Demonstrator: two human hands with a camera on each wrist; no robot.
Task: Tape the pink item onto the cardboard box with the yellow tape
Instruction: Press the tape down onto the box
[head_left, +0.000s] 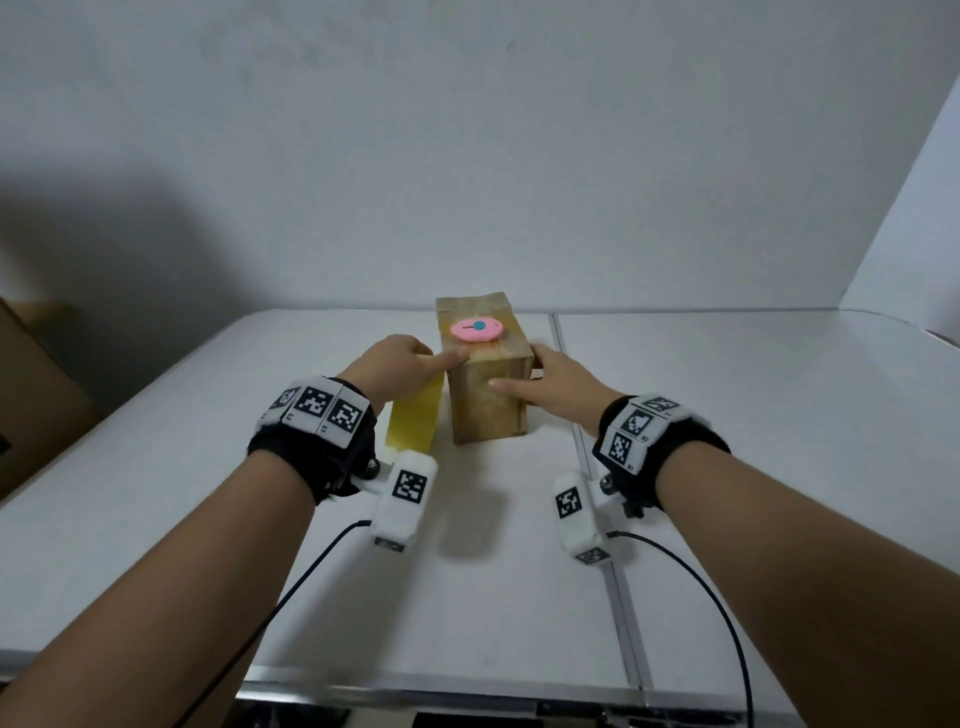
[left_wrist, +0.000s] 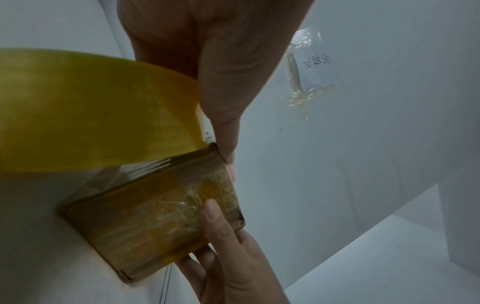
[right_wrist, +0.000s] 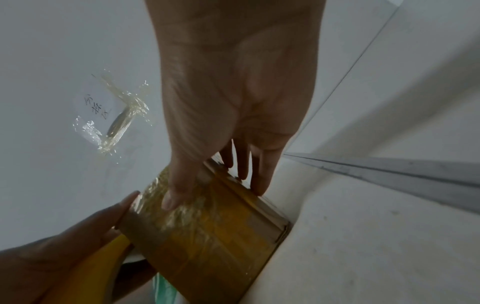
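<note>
An upright cardboard box (head_left: 485, 400) wrapped in old tape stands mid-table. On its top lies the pink item (head_left: 477, 329), an oval with a blue dot, with no tape over it. My left hand (head_left: 441, 364) is at the box's top left edge, its index finger stretched onto the top, just short of the pink item. A wide strip of yellow tape (head_left: 414, 415) runs from under that hand down toward the table. My right hand (head_left: 519, 374) holds the box, thumb on the front face and fingers (right_wrist: 257, 181) along the right side. The tape's free end is hidden.
A large brown carton (head_left: 31, 395) stands off the table's left side. A metal seam (head_left: 587, 457) crosses the white table right of the box. A paper note (left_wrist: 317, 65) is taped to the wall behind. Black cables trail from both wrists toward the front edge.
</note>
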